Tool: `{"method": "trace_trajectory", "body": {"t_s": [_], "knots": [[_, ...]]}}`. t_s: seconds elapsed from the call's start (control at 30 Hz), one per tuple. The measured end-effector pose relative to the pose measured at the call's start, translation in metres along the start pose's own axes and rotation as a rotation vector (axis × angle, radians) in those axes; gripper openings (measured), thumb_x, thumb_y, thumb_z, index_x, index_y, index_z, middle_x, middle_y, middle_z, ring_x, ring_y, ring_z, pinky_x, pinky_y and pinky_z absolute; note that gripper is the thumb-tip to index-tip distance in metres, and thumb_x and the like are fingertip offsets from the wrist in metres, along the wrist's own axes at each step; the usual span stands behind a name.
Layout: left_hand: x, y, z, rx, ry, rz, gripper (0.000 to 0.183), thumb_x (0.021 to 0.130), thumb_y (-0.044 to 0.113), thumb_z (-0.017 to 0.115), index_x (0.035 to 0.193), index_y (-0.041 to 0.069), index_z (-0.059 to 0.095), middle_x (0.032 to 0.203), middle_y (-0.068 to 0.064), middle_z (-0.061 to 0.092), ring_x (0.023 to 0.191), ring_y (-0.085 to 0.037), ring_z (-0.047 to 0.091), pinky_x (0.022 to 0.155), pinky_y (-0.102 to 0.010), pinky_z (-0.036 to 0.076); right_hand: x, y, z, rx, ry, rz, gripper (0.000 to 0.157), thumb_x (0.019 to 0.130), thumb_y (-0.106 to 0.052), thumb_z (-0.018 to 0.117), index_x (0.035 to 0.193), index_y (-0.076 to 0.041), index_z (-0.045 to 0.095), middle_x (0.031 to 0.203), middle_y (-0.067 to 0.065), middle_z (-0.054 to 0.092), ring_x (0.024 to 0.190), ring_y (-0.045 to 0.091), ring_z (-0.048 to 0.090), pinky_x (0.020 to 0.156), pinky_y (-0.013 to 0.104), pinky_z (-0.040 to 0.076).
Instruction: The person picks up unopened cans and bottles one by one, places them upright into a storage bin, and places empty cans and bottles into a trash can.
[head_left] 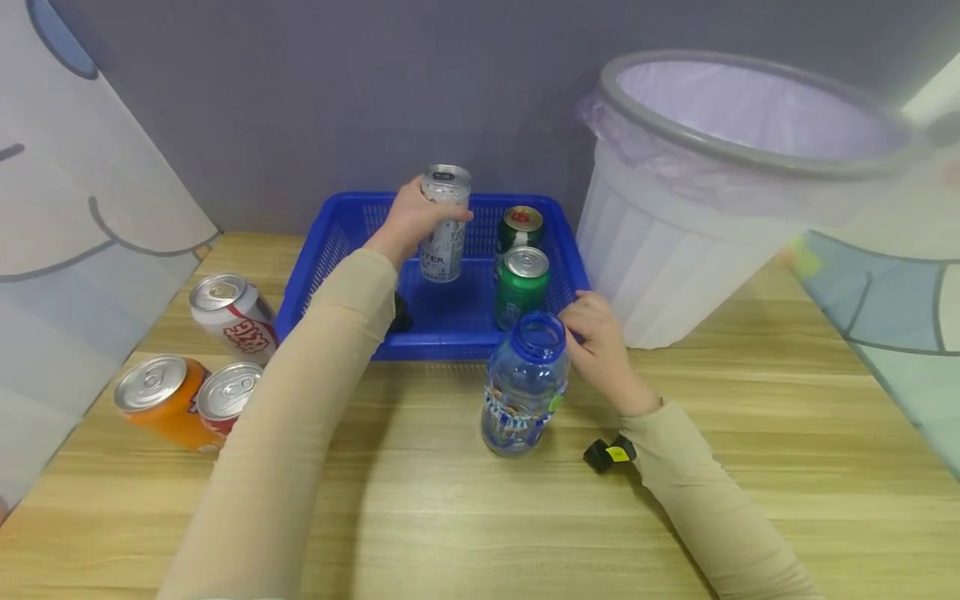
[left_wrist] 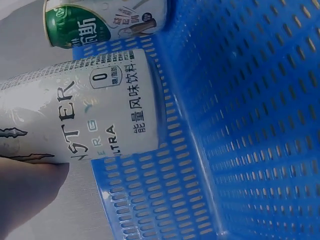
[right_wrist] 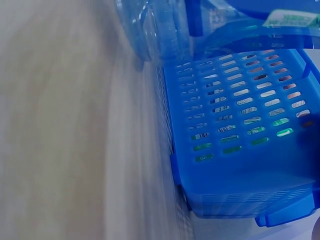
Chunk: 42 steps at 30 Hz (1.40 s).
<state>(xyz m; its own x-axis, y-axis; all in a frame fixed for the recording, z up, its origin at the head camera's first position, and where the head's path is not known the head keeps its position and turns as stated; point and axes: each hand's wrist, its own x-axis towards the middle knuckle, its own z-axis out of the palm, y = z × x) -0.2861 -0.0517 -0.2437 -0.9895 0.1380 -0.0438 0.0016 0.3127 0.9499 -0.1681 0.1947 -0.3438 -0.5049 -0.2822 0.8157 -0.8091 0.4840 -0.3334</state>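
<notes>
- Left hand [head_left: 415, 223] grasping: a tall silver-white metal can with dark lettering [head_left: 447, 250] is gripped by its side, between thumb and fingers.
- This can is held roughly upright inside a blue perforated plastic basket [head_left: 442, 343]; whether its base touches the floor cannot be told.
- Right hand [head_left: 600, 350] seen at the basket's near right corner, fingers bent; whether the rim is grasped cannot be told.
- Just left of the right hand, a transparent blue wide-mouthed bottle with a patterned band [head_left: 517, 400] is stood uncapped on the tabletop; contact with the thumb not clear.
- To the right of the left hand, inside the basket: a bright green metal can with a silver lid [head_left: 522, 292], and just behind it a dark green can with a gold-coloured lid [head_left: 521, 227].
- Left of the left forearm, outside the basket, three cans are grouped: a white one with red lettering [head_left: 243, 325], an orange one [head_left: 176, 412], and a red one with a silver lid [head_left: 227, 396], partly hidden by the sleeve.
- Beyond the right hand, a white ribbed bin with a grey rim and lilac liner [head_left: 660, 258] is placed beside the basket.
- All is set on a pale wood-grained tabletop [head_left: 427, 517].
</notes>
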Motion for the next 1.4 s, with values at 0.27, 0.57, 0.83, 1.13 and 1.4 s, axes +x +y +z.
{"method": "trace_trajectory", "body": {"t_s": [0.27, 0.57, 0.83, 1.13, 1.4], "knots": [[-0.001, -0.005, 0.003, 0.029, -0.036, 0.01, 0.063, 0.078, 0.017, 0.073, 0.135, 0.014, 0.045, 0.129, -0.008, 0.056, 0.118, -0.025, 0.053, 0.103, -0.048, 0.038, 0.002, -0.001, 0.0, 0.004, 0.013, -0.014, 0.054, 0.099, -0.039, 0.044, 0.063, -0.001, 0.059, 0.064, 0.011, 0.061, 0.069, 0.03, 0.051, 0.09, 0.051, 0.038], [-0.002, -0.01, 0.008, 0.053, -0.048, 0.059, 0.068, 0.075, 0.011, 0.076, 0.136, 0.012, 0.045, 0.128, -0.01, 0.057, 0.119, -0.027, 0.052, 0.104, -0.046, 0.038, 0.002, -0.001, 0.0, 0.0, 0.003, -0.015, 0.054, 0.099, -0.039, 0.044, 0.062, -0.002, 0.058, 0.063, 0.01, 0.06, 0.069, 0.029, 0.051, 0.089, 0.053, 0.038], [0.001, -0.014, 0.007, 0.078, -0.043, 0.048, 0.069, 0.074, 0.01, 0.076, 0.136, 0.011, 0.046, 0.126, -0.012, 0.058, 0.117, -0.027, 0.053, 0.103, -0.045, 0.039, 0.001, 0.0, 0.001, -0.012, 0.01, -0.019, 0.054, 0.099, -0.039, 0.044, 0.061, -0.003, 0.057, 0.062, 0.01, 0.06, 0.069, 0.029, 0.051, 0.088, 0.054, 0.038], [0.01, -0.025, 0.008, 0.219, -0.025, 0.087, 0.07, 0.07, 0.018, 0.082, 0.131, 0.002, 0.05, 0.121, -0.014, 0.062, 0.11, -0.028, 0.058, 0.095, -0.04, 0.047, -0.001, 0.001, 0.0, 0.004, 0.024, -0.026, 0.053, 0.099, -0.036, 0.045, 0.061, -0.002, 0.057, 0.064, 0.011, 0.061, 0.069, 0.027, 0.051, 0.089, 0.052, 0.038], [0.011, -0.027, 0.006, 0.279, -0.048, 0.138, 0.069, 0.069, 0.014, 0.083, 0.128, 0.0, 0.051, 0.12, -0.015, 0.062, 0.109, -0.028, 0.058, 0.095, -0.038, 0.047, 0.001, 0.001, 0.002, -0.007, 0.014, -0.018, 0.054, 0.099, -0.037, 0.044, 0.061, -0.002, 0.057, 0.064, 0.01, 0.061, 0.069, 0.027, 0.05, 0.09, 0.052, 0.038]]}}
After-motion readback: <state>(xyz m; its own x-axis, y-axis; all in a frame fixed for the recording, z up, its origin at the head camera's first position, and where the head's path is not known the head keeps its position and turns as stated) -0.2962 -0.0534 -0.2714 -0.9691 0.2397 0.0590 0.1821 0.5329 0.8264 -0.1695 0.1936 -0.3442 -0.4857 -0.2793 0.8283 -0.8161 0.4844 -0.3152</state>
